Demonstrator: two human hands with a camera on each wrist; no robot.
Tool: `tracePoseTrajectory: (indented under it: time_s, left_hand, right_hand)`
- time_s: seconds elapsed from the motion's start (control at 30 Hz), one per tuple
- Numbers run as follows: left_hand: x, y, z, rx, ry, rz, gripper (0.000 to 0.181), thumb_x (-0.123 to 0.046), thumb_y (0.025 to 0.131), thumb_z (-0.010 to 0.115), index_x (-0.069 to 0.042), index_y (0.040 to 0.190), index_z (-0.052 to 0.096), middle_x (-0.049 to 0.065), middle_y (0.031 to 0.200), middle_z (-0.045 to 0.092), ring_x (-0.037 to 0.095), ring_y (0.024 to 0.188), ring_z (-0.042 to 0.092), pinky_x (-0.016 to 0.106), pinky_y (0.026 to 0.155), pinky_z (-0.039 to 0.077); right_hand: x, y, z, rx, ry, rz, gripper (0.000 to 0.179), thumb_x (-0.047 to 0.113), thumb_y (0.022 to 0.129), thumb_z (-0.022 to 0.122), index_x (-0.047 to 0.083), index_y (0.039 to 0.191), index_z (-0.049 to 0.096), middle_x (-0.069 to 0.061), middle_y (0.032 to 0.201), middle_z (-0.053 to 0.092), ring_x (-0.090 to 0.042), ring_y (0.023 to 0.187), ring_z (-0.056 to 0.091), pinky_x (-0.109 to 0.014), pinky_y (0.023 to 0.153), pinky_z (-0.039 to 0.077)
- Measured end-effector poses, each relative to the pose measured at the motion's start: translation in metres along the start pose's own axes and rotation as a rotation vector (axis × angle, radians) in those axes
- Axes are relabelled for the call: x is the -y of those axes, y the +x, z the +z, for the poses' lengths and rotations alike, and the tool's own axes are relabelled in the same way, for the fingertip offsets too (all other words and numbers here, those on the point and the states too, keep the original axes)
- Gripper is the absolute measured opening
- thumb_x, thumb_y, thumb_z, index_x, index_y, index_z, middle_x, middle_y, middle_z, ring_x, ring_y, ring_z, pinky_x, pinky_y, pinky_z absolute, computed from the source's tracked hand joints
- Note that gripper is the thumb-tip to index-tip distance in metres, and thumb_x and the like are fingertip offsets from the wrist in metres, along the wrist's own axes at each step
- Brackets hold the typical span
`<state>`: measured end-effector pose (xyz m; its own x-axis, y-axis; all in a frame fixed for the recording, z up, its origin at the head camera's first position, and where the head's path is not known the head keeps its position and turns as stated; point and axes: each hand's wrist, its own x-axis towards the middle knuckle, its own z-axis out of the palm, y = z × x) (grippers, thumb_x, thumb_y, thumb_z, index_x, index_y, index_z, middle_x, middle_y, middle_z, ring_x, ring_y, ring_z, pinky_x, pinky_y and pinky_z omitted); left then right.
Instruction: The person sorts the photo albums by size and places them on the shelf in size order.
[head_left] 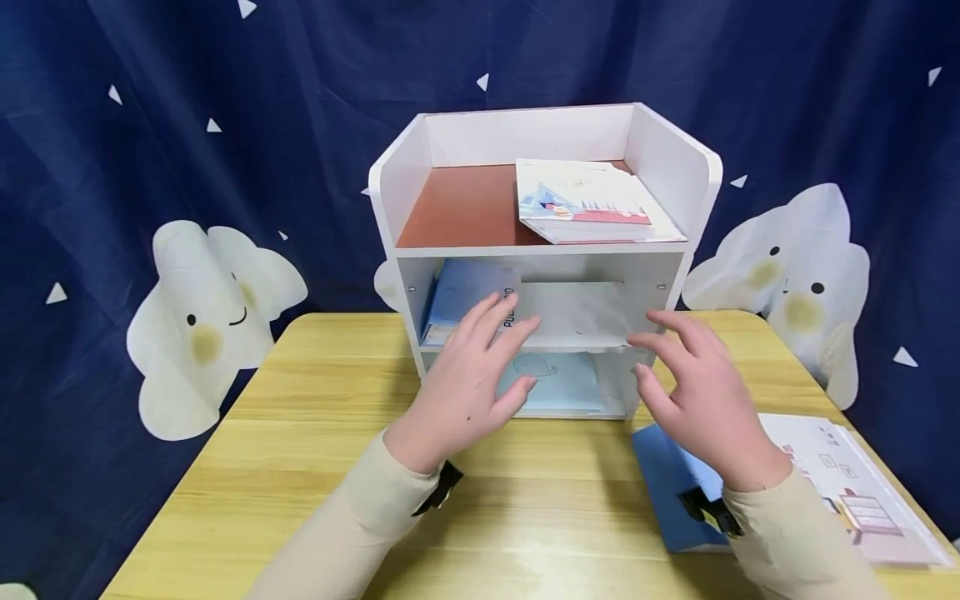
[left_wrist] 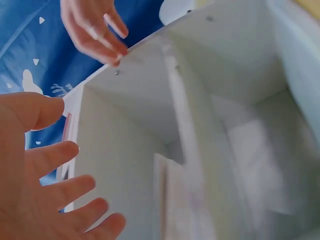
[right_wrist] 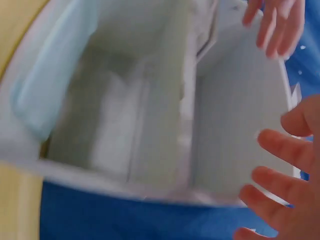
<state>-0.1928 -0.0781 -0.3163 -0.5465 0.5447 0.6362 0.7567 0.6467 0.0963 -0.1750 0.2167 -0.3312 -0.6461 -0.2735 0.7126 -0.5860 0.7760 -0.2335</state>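
A small white shelf unit [head_left: 684,167] stands in the middle of the table, two compartments below its brown-floored top. In front of its left half, my left hand [head_left: 468,383] hovers with spread fingers, overlapping a blue book [head_left: 467,287] in the upper compartment. My right hand [head_left: 701,400] is held in the air before the shelf's right side, fingers parted. Neither hand holds anything. Light-blue flat material with a line drawing [head_left: 558,385] lies in the lower compartment. Both wrist views show bare palms, the left hand [left_wrist: 45,180] and the right hand [right_wrist: 292,175], facing the shelf.
Picture books [head_left: 585,196] lie stacked on the shelf's top at right. A blue book [head_left: 663,496] and a pale illustrated book [head_left: 870,492] lie on the wooden table [head_left: 300,433], partly under my right forearm. A dark blue curtain [head_left: 315,83] with cloud faces hangs behind.
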Motion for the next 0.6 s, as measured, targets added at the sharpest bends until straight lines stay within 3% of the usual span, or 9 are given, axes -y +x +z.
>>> tracePoseTrajectory:
  time_s: [0.13, 0.27, 0.47, 0.6]
  left_hand:
    - [0.005, -0.023, 0.004, 0.085, -0.049, -0.054, 0.057, -0.030, 0.095, 0.068, -0.013, 0.146, 0.052, 0.011, 0.153, 0.045, 0.029, 0.141, 0.040, 0.046, 0.115, 0.035]
    - [0.009, -0.044, 0.012, 0.202, -0.079, -0.147, 0.057, -0.036, 0.098, 0.064, -0.015, 0.148, 0.050, 0.005, 0.149, 0.050, 0.023, 0.135, 0.047, 0.043, 0.110, 0.042]
    - [0.019, -0.068, 0.027, 0.394, -0.097, -0.297, 0.054, -0.044, 0.101, 0.058, -0.016, 0.147, 0.052, 0.001, 0.143, 0.057, 0.021, 0.128, 0.055, 0.045, 0.100, 0.051]
    - [0.029, -0.079, 0.041, 0.482, -0.130, -0.344, 0.049, -0.042, 0.102, 0.057, -0.014, 0.142, 0.058, 0.002, 0.139, 0.061, 0.021, 0.122, 0.060, 0.045, 0.098, 0.052]
  right_hand:
    - [-0.016, -0.021, -0.011, 0.185, -0.057, 0.090, 0.031, 0.015, 0.089, 0.072, 0.009, 0.119, 0.070, -0.018, 0.139, 0.053, -0.043, 0.127, 0.048, -0.063, 0.096, 0.042]
    - [-0.034, -0.037, -0.017, 0.427, -0.096, 0.138, 0.042, 0.028, 0.093, 0.073, 0.009, 0.130, 0.066, -0.022, 0.140, 0.052, -0.048, 0.125, 0.049, -0.066, 0.094, 0.043]
    - [-0.057, -0.056, -0.006, 0.817, -0.028, 0.278, 0.064, 0.048, 0.096, 0.067, 0.005, 0.142, 0.057, -0.035, 0.143, 0.045, -0.056, 0.126, 0.046, -0.068, 0.095, 0.043]
    - [-0.065, -0.069, 0.001, 0.943, -0.035, 0.338, 0.071, 0.053, 0.094, 0.066, 0.003, 0.143, 0.056, -0.037, 0.141, 0.046, -0.057, 0.124, 0.049, -0.065, 0.092, 0.046]
